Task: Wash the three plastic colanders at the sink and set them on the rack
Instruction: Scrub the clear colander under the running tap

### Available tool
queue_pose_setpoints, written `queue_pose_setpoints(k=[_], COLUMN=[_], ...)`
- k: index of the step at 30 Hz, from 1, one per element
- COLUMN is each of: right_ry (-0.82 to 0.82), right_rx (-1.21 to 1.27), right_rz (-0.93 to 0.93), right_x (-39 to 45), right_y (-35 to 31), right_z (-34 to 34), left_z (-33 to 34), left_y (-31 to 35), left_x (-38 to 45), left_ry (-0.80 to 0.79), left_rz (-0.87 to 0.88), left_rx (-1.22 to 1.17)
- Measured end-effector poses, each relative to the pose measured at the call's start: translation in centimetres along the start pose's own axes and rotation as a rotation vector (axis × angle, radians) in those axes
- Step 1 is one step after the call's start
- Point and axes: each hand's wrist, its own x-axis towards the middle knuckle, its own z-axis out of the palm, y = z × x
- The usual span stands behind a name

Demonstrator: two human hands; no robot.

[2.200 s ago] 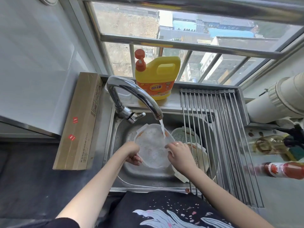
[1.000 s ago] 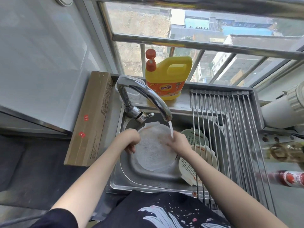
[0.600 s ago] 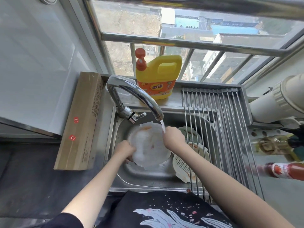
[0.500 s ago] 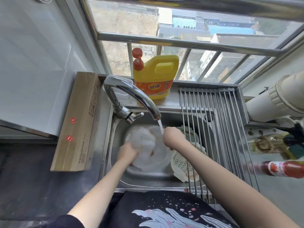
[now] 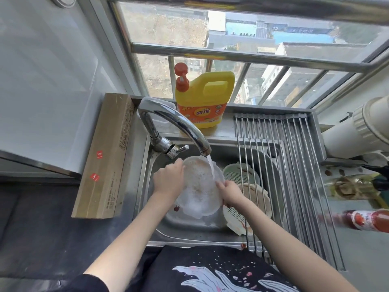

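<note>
While water streams from the curved faucet (image 5: 174, 125) just above the hands, a person holds a translucent white colander (image 5: 200, 188) over the steel sink (image 5: 189, 224), tilted so its speckled hollow faces up toward the flow. The left hand (image 5: 169, 182) curls round the colander's far-left rim, fingers wrapped over the edge. The right hand (image 5: 230, 193) grips the near-right rim, thumb on top and fingers hidden beneath. Just right of the right hand, a pale green colander (image 5: 241, 175) and a cream colander (image 5: 252, 209) lie in the basin, partly under the bars of the roll-up rack (image 5: 294, 175) that spans the sink's right side. Beyond the hands, a yellow detergent jug (image 5: 205, 102) with an orange pump stands on the window ledge. Left of the left hand a long cardboard box (image 5: 105, 157) rests on the tabletop (image 5: 42, 228); far right lies a red-labelled sauce bottle (image 5: 364, 222).
</note>
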Motion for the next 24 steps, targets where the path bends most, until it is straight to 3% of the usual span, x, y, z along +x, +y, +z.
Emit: queue_pose_setpoints(k=[2,4,9,13,16,17,19,24], right_ry=[0.169,0.358,0.552,0.549,0.648,0.612,0.326,-0.057], right_rx=[0.075,0.041,-0.227,-0.195,-0.603,-0.805,-1.011,-1.067], right_rz=[-0.105,-0.192,-0.337,-0.361,-0.574,-0.691,-0.79,-0.293], right_x=[-0.4,-1.2,-2.7,-2.0,-1.3,-0.9,-0.2,2.1], right_y=[-0.2,-0.8,-2.3,-2.6,-1.8,-1.4,-1.1,-1.9], right_z=[0.5,0.5,-0.4,-2.0,-2.7,-2.4,-1.2,2.6], left_z=[0.2,1.2,5.0,6.9,7.9,8.1,7.8,5.4], left_y=[-0.4,-0.9,-0.6,-0.3,-0.9,-1.2,-1.6,-1.1], left_x=[0.0,0.1,0.9,0.9,0.7,0.7,0.5,0.1], left_ry=[0.007,-0.039,-0.371,-0.585,-0.657,-0.661,-0.669,-0.613], left_rz=[-0.019,-0.123,-0.625,-0.578,-0.611,-0.616,-0.588,-0.489], left_rx=[0.018,-0.112,-0.925,-0.885,-0.935,-0.893,-0.805,-0.727])
